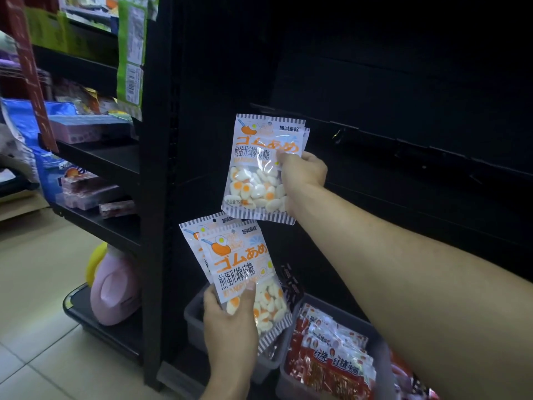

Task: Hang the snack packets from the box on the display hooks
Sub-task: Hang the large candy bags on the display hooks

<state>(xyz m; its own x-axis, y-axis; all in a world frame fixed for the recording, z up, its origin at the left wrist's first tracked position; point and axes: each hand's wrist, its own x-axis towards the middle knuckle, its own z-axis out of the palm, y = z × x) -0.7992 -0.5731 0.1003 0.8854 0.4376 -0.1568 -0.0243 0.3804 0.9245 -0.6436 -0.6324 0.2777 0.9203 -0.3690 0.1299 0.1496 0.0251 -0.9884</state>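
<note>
Upper packet: the right hand (302, 174) pinches the egg-candy packets (264, 168) by their right edge, long axis upright, top hole against the dark display panel (403, 111); the hook itself is not visible.
Spare packets: the left hand (230, 321) grips two lower packets (239, 272), below the right hand.
Containers: a grey bin (196, 316) sits behind the left hand; a second bin (291, 382) holds red packets (331, 350).

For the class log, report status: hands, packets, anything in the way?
Right hand holds packets up at dark rack. Left hand grips spare packets. Hook not visible; nothing seen blocking.
</note>
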